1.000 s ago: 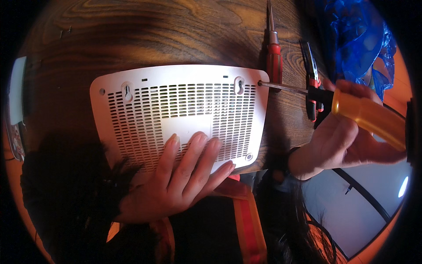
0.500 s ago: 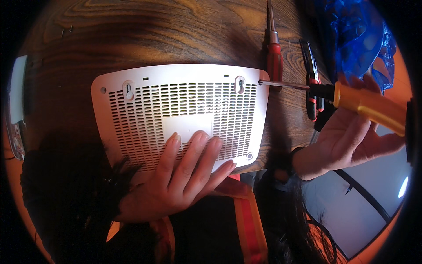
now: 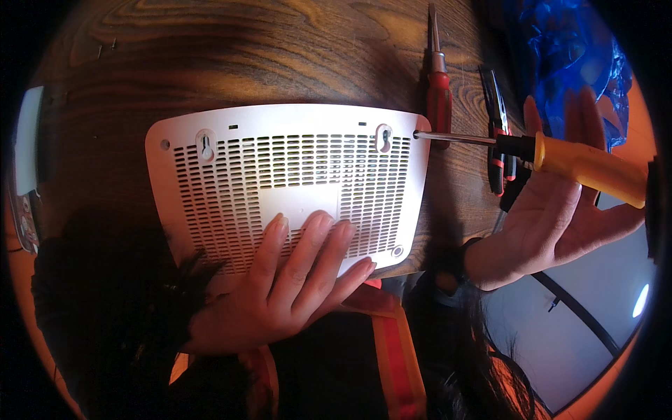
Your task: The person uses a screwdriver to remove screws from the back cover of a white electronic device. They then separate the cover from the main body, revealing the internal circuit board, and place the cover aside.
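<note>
My right hand (image 3: 560, 217) has opened beneath the yellow screwdriver (image 3: 560, 157); grip uncertain. Left hand (image 3: 287, 287) stays flat, open, on the white cover (image 3: 294, 175).

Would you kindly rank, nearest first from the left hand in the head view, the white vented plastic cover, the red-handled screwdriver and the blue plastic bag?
1. White vented plastic cover, under the left hand.
2. Red-handled screwdriver, upper right.
3. Blue plastic bag, far upper right.
</note>
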The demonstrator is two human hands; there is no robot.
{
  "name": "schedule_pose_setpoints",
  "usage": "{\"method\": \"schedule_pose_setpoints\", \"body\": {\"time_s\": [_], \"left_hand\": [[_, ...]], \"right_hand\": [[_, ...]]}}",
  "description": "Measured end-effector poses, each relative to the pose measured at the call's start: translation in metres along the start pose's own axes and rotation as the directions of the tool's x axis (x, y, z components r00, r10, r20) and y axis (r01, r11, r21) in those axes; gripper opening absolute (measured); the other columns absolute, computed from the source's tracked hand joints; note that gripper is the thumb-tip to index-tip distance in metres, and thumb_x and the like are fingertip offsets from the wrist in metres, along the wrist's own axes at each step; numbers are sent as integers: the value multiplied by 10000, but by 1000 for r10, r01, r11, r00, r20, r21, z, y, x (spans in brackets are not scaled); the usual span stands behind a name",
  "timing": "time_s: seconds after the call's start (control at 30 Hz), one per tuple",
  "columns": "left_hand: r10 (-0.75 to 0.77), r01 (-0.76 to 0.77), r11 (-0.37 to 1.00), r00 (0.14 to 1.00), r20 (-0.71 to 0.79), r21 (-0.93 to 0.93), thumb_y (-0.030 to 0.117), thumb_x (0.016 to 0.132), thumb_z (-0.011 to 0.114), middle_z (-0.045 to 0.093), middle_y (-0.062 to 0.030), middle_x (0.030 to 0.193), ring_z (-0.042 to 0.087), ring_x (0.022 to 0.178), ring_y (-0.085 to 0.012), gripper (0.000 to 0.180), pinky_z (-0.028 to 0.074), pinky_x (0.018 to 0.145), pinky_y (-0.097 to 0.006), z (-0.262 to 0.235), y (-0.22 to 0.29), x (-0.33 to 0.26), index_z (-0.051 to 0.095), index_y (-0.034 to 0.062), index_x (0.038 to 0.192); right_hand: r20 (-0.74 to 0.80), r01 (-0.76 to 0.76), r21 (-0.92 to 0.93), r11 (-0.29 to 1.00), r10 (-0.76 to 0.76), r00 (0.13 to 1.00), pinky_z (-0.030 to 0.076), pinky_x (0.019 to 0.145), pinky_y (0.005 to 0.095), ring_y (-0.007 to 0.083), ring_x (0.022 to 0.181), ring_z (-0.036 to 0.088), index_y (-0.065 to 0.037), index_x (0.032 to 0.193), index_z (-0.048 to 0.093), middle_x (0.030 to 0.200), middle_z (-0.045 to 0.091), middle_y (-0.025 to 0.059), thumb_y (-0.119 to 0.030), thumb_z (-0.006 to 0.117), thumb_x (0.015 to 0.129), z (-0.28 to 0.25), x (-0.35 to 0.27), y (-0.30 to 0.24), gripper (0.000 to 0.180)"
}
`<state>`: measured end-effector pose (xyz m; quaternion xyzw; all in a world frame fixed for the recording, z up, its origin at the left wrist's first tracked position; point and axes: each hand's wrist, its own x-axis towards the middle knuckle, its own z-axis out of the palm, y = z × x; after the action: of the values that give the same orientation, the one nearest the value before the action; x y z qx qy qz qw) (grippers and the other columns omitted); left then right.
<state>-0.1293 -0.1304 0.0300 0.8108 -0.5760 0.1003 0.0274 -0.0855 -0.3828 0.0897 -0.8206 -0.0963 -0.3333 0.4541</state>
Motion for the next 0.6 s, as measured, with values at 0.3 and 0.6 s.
{"method": "schedule_pose_setpoints", "body": {"time_s": [0.3, 0.6], "left_hand": [[-9, 9, 1000, 1000, 1, -22, 475, 840, 555, 506, -185, 1214, 467, 1174, -356, 550, 363, 972, -559, 0, -6, -4, 418, 199, 1296], [-9, 9, 1000, 1000, -6, -9, 472, 841, 554, 520, -175, 1210, 467, 1177, -351, 529, 345, 985, -566, 4, -14, -6, 433, 210, 1284]], "right_hand": [[162, 49, 84, 995, -62, 985, 548, 800, 469, 373, 990, 585, -245, 1393, 134, 1142, 500, 299, -51, 439, 922, 8, -2, 1, 593], [229, 61, 211, 976, -110, 967, 562, 740, 447, 354, 944, 600, -251, 1375, 149, 1160, 496, 270, -31, 470, 902, 19, 0, 7, 613]]}}
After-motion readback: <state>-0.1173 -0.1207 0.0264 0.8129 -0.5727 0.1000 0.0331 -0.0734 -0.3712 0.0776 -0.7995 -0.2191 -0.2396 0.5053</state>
